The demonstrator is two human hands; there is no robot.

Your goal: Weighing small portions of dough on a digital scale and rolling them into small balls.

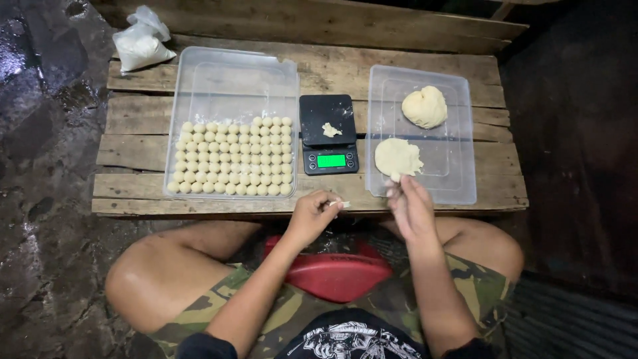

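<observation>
My shorts (pixel 279 312) are camouflage in green, brown and tan. The stool (pixel 332 272) under me is red. On the weathered brown plank worktop (pixel 133 156), pale cream dough balls (pixel 232 156) fill a clear tray (pixel 232 73); the black scale (pixel 327 133) shows a green display (pixel 331 161).

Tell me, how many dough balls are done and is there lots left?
Many small dough balls already fill the near half of the left tray. The left hand pinches a bit of dough; another bit sits on the scale. Two big lumps remain in the right tray.
</observation>
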